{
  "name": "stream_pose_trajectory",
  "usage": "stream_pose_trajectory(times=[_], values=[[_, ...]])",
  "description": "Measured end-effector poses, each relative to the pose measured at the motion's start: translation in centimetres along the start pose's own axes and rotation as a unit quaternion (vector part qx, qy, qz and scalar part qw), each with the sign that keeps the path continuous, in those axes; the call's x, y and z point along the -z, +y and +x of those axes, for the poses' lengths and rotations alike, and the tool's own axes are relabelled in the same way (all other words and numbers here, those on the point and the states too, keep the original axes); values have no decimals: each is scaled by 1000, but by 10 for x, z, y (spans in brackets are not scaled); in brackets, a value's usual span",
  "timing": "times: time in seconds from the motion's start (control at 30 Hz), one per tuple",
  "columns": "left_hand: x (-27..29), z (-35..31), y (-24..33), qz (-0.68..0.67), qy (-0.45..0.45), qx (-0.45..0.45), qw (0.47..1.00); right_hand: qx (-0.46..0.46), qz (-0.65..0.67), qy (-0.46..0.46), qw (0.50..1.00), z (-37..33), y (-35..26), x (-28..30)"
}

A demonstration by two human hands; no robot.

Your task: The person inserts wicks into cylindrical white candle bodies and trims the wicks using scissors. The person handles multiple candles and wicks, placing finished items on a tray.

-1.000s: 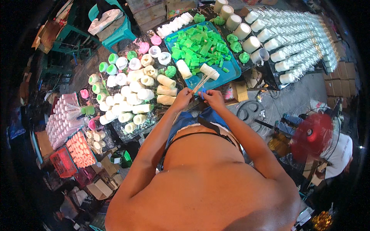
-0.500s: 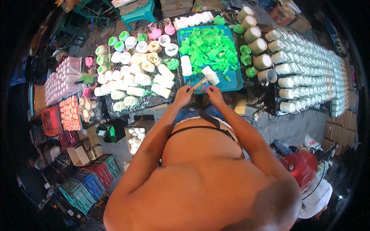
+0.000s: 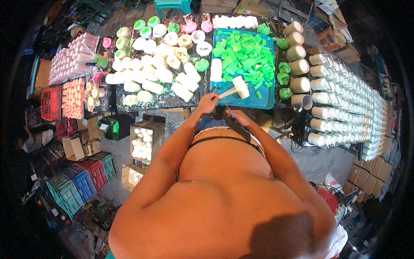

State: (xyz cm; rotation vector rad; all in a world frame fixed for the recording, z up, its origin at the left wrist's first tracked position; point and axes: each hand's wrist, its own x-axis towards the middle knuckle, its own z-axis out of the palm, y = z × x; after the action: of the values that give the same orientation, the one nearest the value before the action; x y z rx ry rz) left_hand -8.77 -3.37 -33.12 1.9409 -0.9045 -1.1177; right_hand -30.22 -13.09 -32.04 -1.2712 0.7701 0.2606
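My left hand (image 3: pixel 208 104) is closed around a bundle of pale wicks (image 3: pixel 227 92). The far end of the bundle meets a short white candle (image 3: pixel 240 87) at the near edge of a blue tray (image 3: pixel 263 102). Close to my body, my right hand (image 3: pixel 241 118) is closed on what looks like a pair of blue-handled scissors (image 3: pixel 232 114), its thin tip pointing toward the wicks but apart from them. Green wax pieces (image 3: pixel 243 54) fill much of the tray, and another white cylinder (image 3: pixel 216 70) lies along its left side.
Left of the tray, many white candles (image 3: pixel 148 71) cover the dark table. Larger cream cylinders (image 3: pixel 299 67) line its right, beside a rack of white candles with wicks (image 3: pixel 327 97). A box of white pieces (image 3: pixel 142 144) and plastic crates (image 3: pixel 79 183) stand lower left.
My right hand has drawn back toward my body with the blue-handled scissors, away from the wicks. My left hand still grips the bundle. The whole view has shifted somewhat.
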Motion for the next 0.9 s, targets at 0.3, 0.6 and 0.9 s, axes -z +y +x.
stream_pose_trajectory(times=[0.3,0.6,0.9], values=[[3,-1,12,-26,-7,44,999,6,-3,-10,1000,4,-14,-3],[7,4,22,-38,-5,38,999,97,6,12,995,18,-5,-9],[13,-2,20,4,-24,8,1000,86,47,35,995,24,13,-24]])
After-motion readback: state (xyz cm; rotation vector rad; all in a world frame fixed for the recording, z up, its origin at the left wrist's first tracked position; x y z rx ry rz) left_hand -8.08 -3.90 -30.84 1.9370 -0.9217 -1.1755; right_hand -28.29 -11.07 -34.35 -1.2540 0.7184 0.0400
